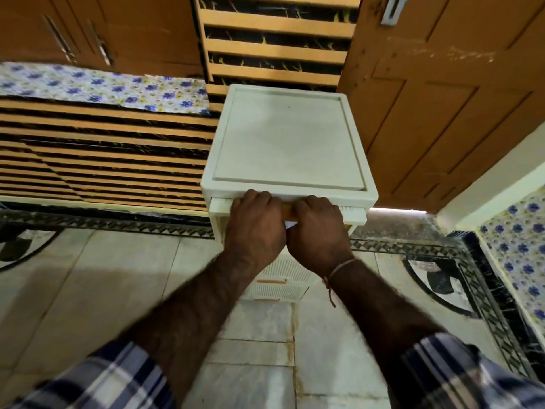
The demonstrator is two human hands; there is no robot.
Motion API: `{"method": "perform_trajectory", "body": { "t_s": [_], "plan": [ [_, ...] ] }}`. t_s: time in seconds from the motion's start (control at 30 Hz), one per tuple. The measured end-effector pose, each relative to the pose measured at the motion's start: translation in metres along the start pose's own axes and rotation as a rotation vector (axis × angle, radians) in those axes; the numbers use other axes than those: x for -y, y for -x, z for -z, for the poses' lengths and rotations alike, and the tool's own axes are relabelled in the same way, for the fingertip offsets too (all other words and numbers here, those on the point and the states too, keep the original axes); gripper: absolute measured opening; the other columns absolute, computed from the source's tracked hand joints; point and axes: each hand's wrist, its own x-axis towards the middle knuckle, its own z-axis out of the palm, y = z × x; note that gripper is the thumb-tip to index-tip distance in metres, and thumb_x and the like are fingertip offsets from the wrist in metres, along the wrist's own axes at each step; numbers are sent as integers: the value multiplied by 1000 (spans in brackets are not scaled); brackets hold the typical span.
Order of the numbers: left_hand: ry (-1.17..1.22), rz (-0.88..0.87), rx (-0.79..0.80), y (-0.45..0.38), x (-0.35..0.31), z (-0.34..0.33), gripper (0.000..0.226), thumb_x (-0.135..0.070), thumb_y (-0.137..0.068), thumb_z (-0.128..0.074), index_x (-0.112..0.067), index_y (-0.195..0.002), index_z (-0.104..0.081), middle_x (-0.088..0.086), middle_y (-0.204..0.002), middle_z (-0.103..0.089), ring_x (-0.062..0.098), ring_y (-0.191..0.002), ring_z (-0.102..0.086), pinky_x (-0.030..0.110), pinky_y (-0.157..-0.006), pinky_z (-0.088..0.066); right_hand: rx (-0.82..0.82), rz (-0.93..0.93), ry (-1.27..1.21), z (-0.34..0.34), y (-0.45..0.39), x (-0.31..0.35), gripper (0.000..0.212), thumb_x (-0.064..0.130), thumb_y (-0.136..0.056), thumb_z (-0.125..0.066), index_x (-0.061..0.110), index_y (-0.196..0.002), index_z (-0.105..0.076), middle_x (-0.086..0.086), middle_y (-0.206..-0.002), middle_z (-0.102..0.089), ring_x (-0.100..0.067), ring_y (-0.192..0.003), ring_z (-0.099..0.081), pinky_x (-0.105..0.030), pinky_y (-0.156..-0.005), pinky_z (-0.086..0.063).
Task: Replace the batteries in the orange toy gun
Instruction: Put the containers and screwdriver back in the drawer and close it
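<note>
at centre frame my left hand [255, 228] and right hand [318, 231] both curl over the orange handle [287, 211] of the white cabinet's [289, 143] top drawer [354, 214].

A white plastic drawer unit [290, 143] stands on a pale tiled floor [88, 276] with a black patterned border [413, 249]. Behind it are wooden slats [277, 51]. A cloth with blue flowers [103, 87] lies to the left. A wooden door [442, 98] is to the right, and cupboard handles [100, 45] are at upper left.
</note>
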Motion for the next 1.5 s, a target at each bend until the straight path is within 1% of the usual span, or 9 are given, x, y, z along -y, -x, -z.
{"method": "perform_trajectory", "body": {
  "t_s": [0.1, 0.23, 0.37, 0.5, 0.7, 0.83, 1.0, 1.3, 1.5],
  "plan": [
    [9, 14, 26, 2, -2, 8, 26, -34, -82, -57, -20, -101, -69, -1, -100, -68, 23, -104, -54, 41, -91, -39, -2, -6, 2, 1, 3, -1, 30, 37, -75, -46, 15, -84, -64, -6, -87, -65, -28, -85, -58, -39, -76, -47],
    [1, -17, 83, 17, -5, 15, 18, -31, -89, -49, -23, -90, -66, -4, -93, -66, 22, -103, -52, 39, -88, -37, -21, 57, 34, 1, 20, -2, 29, 38, -82, -37, 19, -65, -50, -4, -66, -56, -27, -63, -54, -36, -60, -40],
    [-10, -88, 87, 46, -12, 13, 11, -24, -80, -55, -20, -75, -63, -2, -74, -63, 23, -84, -55, 37, -76, -41, -24, 75, -12, 3, 47, 2, 30, 34, -85, -38, 18, -62, -50, -2, -59, -53, -22, -55, -51, -33, -52, -41],
    [-1, -115, -5, 78, -20, 7, 21, -21, -74, -40, -21, -61, -56, -3, -59, -56, 23, -67, -53, 36, -63, -43, -51, 67, 22, 5, 75, 14, 24, 22, -81, -51, 19, -58, -51, 0, -54, -50, -19, -50, -47, -30, -47, -39],
    [-83, -176, 225, 118, -33, 8, 18, -20, -61, -71, -22, -54, -54, -4, -52, -53, 21, -62, -54, 34, -59, -44, 91, 46, 35, 3, 114, 21, 25, 25, -73, -35, 20, -54, -50, 1, -52, -50, -19, -47, -49, -28, -42, -38],
    [-75, -135, 373, 127, -32, 5, 4, -20, -76, -62, -19, -79, -65, 0, -78, -65, 24, -84, -57, 39, -76, -43, 223, 48, 19, -11, 128, 21, 23, 27, -76, -39, 20, -65, -58, 0, -63, -57, -20, -58, -55, -31, -46, -46],
    [-145, -91, 535, 134, -24, -9, 34, -18, -88, -49, -16, -121, -55, 4, -120, -56, 27, -114, -46, 42, -98, -33, 381, 1, -54, -35, 135, 16, 21, 23, -76, -47, 17, -86, -65, -4, -85, -63, -25, -80, -58, -37, -64, -51],
    [-141, 55, 530, 107, -10, -110, 54, -22, -84, -56, -15, -136, -42, 6, -135, -46, 27, -116, -50, 42, -92, -43, 520, 51, -35, -113, 123, -28, 59, 20, -86, -52, 10, -142, -40, -10, -152, -36, -28, -139, -33, -42, -101, -38],
    [-174, 96, 506, 74, 1, -147, 73, -31, -83, -61, -13, -146, -30, 8, -143, -37, 30, -115, -49, 43, -87, -46, 546, 68, -42, -144, 87, -45, 75, 21, -87, -56, 6, -152, -20, -12, -162, -10, -26, -149, -11, -41, -111, -30]
  ]
}}
